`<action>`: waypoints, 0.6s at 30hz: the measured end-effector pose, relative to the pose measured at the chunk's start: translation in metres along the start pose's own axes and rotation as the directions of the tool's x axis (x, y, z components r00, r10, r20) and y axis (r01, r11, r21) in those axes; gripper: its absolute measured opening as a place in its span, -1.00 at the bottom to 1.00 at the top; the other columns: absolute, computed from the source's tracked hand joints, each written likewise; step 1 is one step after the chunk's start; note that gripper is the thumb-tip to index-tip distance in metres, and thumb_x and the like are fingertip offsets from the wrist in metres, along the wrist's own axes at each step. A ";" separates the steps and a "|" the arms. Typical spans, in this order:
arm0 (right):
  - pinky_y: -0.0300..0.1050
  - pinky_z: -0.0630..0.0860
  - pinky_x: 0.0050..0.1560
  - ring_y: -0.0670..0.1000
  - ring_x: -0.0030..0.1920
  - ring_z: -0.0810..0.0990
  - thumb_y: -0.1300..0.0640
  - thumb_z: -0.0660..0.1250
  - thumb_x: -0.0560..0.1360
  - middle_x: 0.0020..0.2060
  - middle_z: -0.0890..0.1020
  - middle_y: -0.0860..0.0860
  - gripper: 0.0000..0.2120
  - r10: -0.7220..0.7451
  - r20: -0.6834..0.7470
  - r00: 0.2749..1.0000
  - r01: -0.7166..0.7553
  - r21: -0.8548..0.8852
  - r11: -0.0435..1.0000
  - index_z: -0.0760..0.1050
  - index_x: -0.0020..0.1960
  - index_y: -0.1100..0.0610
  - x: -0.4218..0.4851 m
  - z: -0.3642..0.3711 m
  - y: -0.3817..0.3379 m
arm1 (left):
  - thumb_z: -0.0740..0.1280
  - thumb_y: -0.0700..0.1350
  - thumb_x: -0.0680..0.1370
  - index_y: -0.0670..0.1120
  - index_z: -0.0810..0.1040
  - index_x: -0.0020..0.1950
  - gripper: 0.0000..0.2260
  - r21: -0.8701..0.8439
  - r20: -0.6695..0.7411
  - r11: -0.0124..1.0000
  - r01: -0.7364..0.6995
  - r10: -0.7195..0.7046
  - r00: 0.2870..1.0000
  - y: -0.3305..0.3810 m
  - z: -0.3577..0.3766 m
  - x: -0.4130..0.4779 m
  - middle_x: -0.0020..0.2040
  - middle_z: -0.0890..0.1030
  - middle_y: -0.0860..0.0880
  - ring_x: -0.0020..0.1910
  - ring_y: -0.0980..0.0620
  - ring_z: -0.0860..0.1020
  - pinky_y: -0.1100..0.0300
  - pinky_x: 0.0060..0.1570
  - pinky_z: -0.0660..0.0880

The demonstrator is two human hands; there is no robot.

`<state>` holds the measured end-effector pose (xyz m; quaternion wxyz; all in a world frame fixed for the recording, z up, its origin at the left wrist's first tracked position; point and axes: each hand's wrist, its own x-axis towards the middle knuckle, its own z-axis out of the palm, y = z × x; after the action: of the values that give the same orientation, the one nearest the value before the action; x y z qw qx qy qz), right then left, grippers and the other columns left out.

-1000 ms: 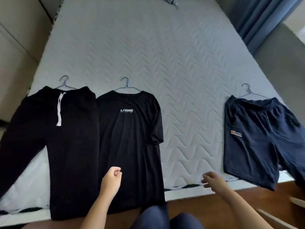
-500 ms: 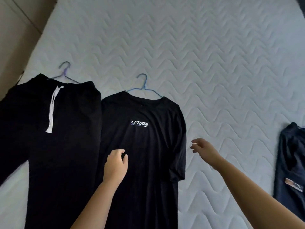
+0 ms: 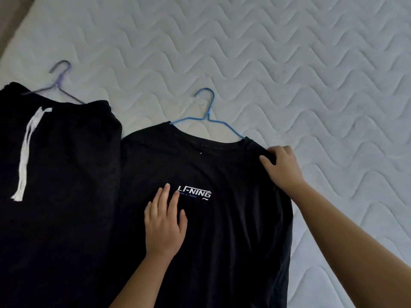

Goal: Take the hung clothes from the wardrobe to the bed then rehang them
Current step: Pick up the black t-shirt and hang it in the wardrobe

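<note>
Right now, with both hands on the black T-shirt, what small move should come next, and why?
Probably the right hand, pinching the black printed T-shirt at its shoulder, slides to the blue wire hanger and lifts; the left hand lies flat, gripping nothing.

Both forearms are bare, with no sleeves in view. The left hand and right hand wear nothing: bare fingers, short nails.

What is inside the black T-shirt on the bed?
A blue hanger: its hook and sloping arms emerge from the black T-shirt at the collar. The rest of the hanger is covered by fabric.
</note>
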<state>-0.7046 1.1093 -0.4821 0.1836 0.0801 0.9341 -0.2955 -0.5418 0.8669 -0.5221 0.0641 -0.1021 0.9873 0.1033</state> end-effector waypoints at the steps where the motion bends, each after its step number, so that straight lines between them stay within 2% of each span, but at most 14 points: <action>1: -0.08 0.36 0.11 0.12 0.20 0.44 0.00 0.23 0.52 0.22 0.41 0.12 -0.60 -0.002 0.012 1.000 0.002 -0.021 1.000 0.37 0.25 0.21 0.007 0.002 -0.003 | 0.05 0.01 0.51 -0.10 0.34 0.33 -0.57 -0.006 -0.018 1.000 0.001 -0.001 1.000 -0.001 0.002 0.000 0.41 0.35 -0.13 0.40 -0.09 0.28 -0.07 0.30 0.23; 3: -0.11 0.35 -0.04 0.08 0.05 0.47 -0.05 0.23 0.51 0.11 0.46 0.09 -0.61 0.010 0.039 0.999 -0.008 -0.048 0.999 0.37 0.19 0.22 0.017 0.006 -0.010 | 0.06 0.01 0.49 -0.09 0.33 0.33 -0.57 -0.015 -0.036 1.000 0.000 0.000 0.999 -0.002 0.004 0.002 0.41 0.35 -0.13 0.40 -0.06 0.23 -0.06 0.30 0.21; 5: -0.12 0.32 -0.09 0.04 -0.06 0.44 -0.06 0.20 0.53 -0.03 0.47 0.05 -0.64 0.025 0.065 0.998 -0.022 -0.035 0.999 0.39 0.13 0.23 0.020 0.008 -0.016 | 0.06 0.00 0.49 -0.08 0.32 0.32 -0.57 -0.016 -0.039 1.000 0.000 0.000 0.999 -0.003 0.006 0.000 0.41 0.35 -0.13 0.39 -0.05 0.22 -0.05 0.30 0.21; 8: -0.12 0.32 -0.23 0.03 -0.15 0.44 0.00 0.18 0.55 -0.24 0.49 0.01 -0.75 0.049 0.035 0.998 -0.054 0.157 0.986 0.44 -0.05 0.20 0.008 0.005 -0.019 | 0.05 0.01 0.48 -0.08 0.32 0.32 -0.57 -0.003 0.006 1.000 0.012 -0.012 1.000 -0.002 0.002 0.000 0.40 0.36 -0.13 0.39 -0.05 0.22 -0.06 0.29 0.24; 10: -0.21 0.30 -0.32 -0.01 -0.26 0.42 0.04 0.19 0.55 -0.35 0.44 -0.03 -0.78 0.035 -0.032 0.999 -0.025 0.271 0.962 0.41 -0.16 0.18 -0.008 -0.006 -0.021 | 0.05 0.00 0.50 -0.10 0.35 0.31 -0.59 -0.027 0.044 1.000 0.008 -0.007 0.999 0.000 -0.007 0.000 0.40 0.37 -0.13 0.39 -0.07 0.26 -0.10 0.29 0.28; 12: -0.26 0.29 -0.33 -0.06 -0.33 0.39 0.05 0.22 0.54 -0.38 0.43 -0.03 -0.77 0.015 -0.056 0.998 0.004 0.315 0.949 0.41 -0.21 0.17 -0.028 -0.022 -0.022 | 0.10 -0.05 0.55 -0.14 0.37 0.32 -0.62 -0.156 0.056 0.986 0.060 -0.052 0.997 0.008 -0.024 0.000 0.42 0.33 -0.14 0.41 -0.10 0.29 -0.10 0.32 0.31; 14: -0.21 0.30 -0.34 -0.07 -0.36 0.39 0.01 0.25 0.51 -0.40 0.43 -0.01 -0.73 0.017 -0.061 0.998 0.004 0.325 0.946 0.42 -0.24 0.19 -0.051 -0.042 -0.023 | 0.20 -0.13 0.56 -0.18 0.34 0.34 -0.64 -0.321 0.052 0.939 0.125 -0.114 0.992 0.019 -0.051 0.000 0.44 0.28 -0.13 0.42 -0.09 0.28 -0.02 0.34 0.31; 16: -0.17 0.31 -0.35 -0.04 -0.38 0.40 -0.06 0.30 0.47 -0.44 0.43 0.00 -0.67 0.037 -0.073 0.997 -0.011 0.332 0.943 0.42 -0.31 0.18 -0.074 -0.065 -0.024 | 0.25 -0.19 0.53 -0.21 0.35 0.33 -0.63 -0.356 -0.067 0.932 0.067 -0.097 0.993 0.029 -0.084 -0.002 0.42 0.31 -0.16 0.39 -0.12 0.32 -0.02 0.31 0.35; 18: -0.15 0.32 -0.35 -0.02 -0.40 0.40 -0.09 0.34 0.43 -0.47 0.42 0.00 -0.63 0.060 -0.096 0.994 -0.021 0.361 0.932 0.40 -0.38 0.17 -0.098 -0.091 -0.025 | 0.28 -0.22 0.51 -0.23 0.35 0.32 -0.61 -0.313 -0.182 0.950 -0.002 -0.058 0.982 0.038 -0.118 0.000 0.40 0.34 -0.21 0.37 -0.16 0.35 -0.06 0.30 0.35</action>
<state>-0.6476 1.1382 -0.3622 0.1226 0.1471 0.8707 -0.4530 -0.5626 0.8779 -0.4007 -0.0453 -0.1345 0.9586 0.2468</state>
